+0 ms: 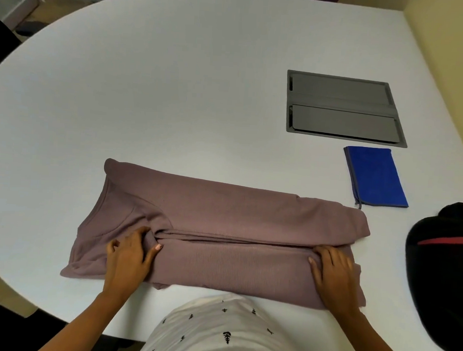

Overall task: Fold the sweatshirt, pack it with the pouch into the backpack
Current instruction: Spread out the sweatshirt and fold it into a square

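A mauve sweatshirt (223,215) lies across the near part of the white table (175,92), folded lengthwise into a long band with its collar end at the left. My left hand (128,255) grips the folded near edge close to the collar, thumb pinching the cloth. At the right end, my right hand (332,272) holds the same near fold with its fingers curled over the edge. A flat blue pouch (375,177) lies on the table beyond the sweatshirt's right end. The black backpack (444,280) with a red stripe sits at the right edge, partly out of view.
A grey recessed cable hatch (344,108) is set into the table behind the pouch. My torso in a white patterned shirt (216,333) is right at the table's near edge. A wall runs along the far right.
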Demonstrator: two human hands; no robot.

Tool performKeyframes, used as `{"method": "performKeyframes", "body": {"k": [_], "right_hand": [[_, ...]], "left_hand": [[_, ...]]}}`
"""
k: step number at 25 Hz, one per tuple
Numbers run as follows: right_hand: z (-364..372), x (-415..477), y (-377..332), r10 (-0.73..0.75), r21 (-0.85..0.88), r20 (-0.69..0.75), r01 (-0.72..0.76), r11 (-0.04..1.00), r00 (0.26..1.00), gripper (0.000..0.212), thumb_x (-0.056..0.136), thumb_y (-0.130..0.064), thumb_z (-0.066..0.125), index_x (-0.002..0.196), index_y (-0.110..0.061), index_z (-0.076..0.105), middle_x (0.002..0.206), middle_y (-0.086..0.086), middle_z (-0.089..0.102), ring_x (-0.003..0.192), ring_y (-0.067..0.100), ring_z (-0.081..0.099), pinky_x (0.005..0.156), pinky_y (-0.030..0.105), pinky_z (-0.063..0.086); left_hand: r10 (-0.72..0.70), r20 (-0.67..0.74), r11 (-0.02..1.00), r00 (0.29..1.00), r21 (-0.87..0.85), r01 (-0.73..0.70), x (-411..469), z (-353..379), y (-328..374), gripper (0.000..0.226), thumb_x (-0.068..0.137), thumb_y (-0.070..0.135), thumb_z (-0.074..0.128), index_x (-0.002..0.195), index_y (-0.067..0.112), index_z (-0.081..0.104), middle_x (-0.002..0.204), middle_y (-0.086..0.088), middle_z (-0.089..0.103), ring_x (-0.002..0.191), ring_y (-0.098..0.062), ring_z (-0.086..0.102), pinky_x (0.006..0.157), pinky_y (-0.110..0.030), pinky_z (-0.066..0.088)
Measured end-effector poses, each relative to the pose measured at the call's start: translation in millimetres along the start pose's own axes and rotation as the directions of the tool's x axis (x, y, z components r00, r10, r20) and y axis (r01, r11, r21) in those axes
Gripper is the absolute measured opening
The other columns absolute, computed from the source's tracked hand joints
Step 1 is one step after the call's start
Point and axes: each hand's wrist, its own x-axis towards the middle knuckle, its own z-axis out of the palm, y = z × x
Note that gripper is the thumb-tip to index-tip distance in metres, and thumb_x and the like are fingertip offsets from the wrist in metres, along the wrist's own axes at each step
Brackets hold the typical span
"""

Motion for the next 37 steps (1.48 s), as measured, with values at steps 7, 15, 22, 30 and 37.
{"method": "performKeyframes", "body": {"k": [7, 15, 22, 30, 37], "right_hand": [[-8, 25, -6, -0.010, -0.101, -0.003, 0.009, 0.995, 1.000, 0.048, 0.096, -0.036, 0.037, 0.088, -0.002, 0.069, 0.084, 0.016, 0.067, 0.078, 0.035, 0.064, 0.077, 0.046, 0.050], [7, 34, -4, 0.083, -0.134, 0.051, -0.076, 0.988, 0.995, 0.046, 0.093, -0.038, 0.037, 0.103, -0.004, 0.065, 0.100, 0.020, 0.066, 0.092, 0.039, 0.062, 0.084, 0.050, 0.045], [3, 54, 16, -0.026, -0.034, 0.176, 0.032, 0.999, 0.984, 0.044, 0.086, -0.034, 0.044, 0.109, -0.002, 0.065, 0.107, 0.020, 0.064, 0.096, 0.040, 0.060, 0.083, 0.052, 0.051], [-12, 92, 30, -0.179, -0.118, 0.257, 0.214, 0.970, 0.950, 0.043, 0.081, -0.031, 0.067, 0.115, -0.005, 0.063, 0.109, 0.016, 0.065, 0.094, 0.033, 0.062, 0.080, 0.045, 0.051], [-19, 111, 20, -0.198, -0.086, 0.021, 0.199, 0.976, 0.980, 0.034, 0.073, 0.001, 0.077, 0.104, 0.005, 0.065, 0.098, 0.023, 0.067, 0.081, 0.036, 0.065, 0.067, 0.042, 0.055]], "left_hand": [[-0.183, -0.182, 0.969, 0.966, -0.199, 0.146, 36, -21, 31, 0.016, 0.081, 0.013, 0.072, 0.097, 0.011, 0.068, 0.089, -0.010, 0.070, 0.076, -0.031, 0.061, 0.091, -0.041, 0.020], [-0.377, -0.071, 0.902, 0.923, -0.254, 0.349, 52, -7, 40, 0.026, 0.092, 0.028, 0.057, 0.112, 0.013, 0.062, 0.087, -0.011, 0.069, 0.094, -0.032, 0.060, 0.100, -0.044, 0.017], [-0.576, 0.097, 0.626, 0.812, -0.587, 0.514, 83, -29, 59, 0.054, 0.083, 0.043, 0.067, 0.112, 0.011, 0.034, 0.091, -0.004, 0.060, 0.103, -0.031, 0.055, 0.103, -0.045, 0.021], [-0.547, 0.162, 0.483, 0.821, -0.740, 0.468, 88, -22, 55, 0.062, 0.082, 0.011, 0.072, 0.128, 0.012, 0.030, 0.107, -0.014, 0.062, 0.088, -0.025, 0.058, 0.086, -0.037, 0.048], [-0.470, -0.062, 0.585, 0.880, -0.769, 0.258, 115, -48, 65, 0.049, 0.083, 0.011, 0.070, 0.122, 0.012, 0.041, 0.104, -0.003, 0.060, 0.085, -0.018, 0.059, 0.081, -0.031, 0.048]]}}
